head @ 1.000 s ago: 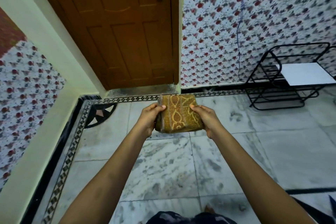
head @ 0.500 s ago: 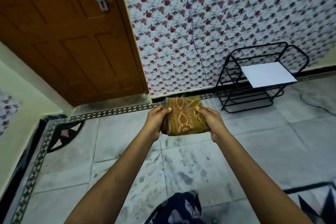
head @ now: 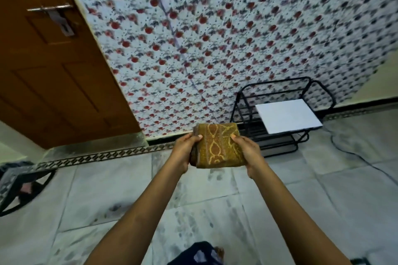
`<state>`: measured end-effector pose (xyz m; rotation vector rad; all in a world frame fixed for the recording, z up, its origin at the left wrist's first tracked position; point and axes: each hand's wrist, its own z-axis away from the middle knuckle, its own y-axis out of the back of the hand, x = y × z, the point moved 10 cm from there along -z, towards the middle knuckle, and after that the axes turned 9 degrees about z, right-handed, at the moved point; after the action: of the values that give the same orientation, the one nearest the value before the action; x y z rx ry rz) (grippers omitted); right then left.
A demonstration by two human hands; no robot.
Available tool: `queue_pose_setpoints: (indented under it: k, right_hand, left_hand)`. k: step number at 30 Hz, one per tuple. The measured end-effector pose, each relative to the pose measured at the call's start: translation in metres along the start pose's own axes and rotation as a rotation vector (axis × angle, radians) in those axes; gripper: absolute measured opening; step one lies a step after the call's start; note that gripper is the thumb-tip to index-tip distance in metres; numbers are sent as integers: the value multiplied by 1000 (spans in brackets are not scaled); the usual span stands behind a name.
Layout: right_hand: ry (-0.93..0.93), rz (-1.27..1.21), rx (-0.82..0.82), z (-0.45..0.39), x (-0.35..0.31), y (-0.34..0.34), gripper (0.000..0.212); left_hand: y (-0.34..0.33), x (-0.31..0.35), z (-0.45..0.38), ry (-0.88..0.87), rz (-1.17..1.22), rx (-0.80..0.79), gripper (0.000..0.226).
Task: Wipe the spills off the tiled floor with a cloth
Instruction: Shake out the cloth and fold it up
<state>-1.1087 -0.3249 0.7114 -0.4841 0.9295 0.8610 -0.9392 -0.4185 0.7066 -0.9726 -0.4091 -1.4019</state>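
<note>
A folded mustard-brown cloth with a yellow pattern is held out in front of me, above the floor. My left hand grips its left edge and my right hand grips its right edge. Below lies the pale marble tiled floor, with grey smudges scattered between my arms and a darker spot to the left.
A black wire rack with a white board on it stands against the flowered wall at right. A brown door is at left. A dark cable runs over the floor at right. My foot and patterned clothing show at the bottom.
The view has swung to the right and tilted, so the door has slid left and the rack has come closer to centre. Both hands hold the cloth as before.
</note>
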Motion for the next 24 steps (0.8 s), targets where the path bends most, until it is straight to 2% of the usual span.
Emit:
queue_pose_setpoints:
  k: [3, 8, 14, 18, 24]
  right_hand:
    - [2, -13, -10, -31, -22, 37, 29]
    - [-3, -13, -31, -92, -57, 102, 29]
    - [34, 65, -51, -169, -102, 203, 18]
    - [13, 98, -67, -218, -130, 273, 17]
    - [-32, 110, -67, -290, -156, 342, 20]
  left_hand:
    - [-48, -5, -25, 3, -10, 22, 11]
    - [-135, -7, -74, -17, -19, 13, 17]
    - [-250, -33, -127, -28, -27, 34, 49]
    - [-331, -48, -151, -7, -28, 49, 42]
    - [-420, -57, -198, 7, -53, 50, 47]
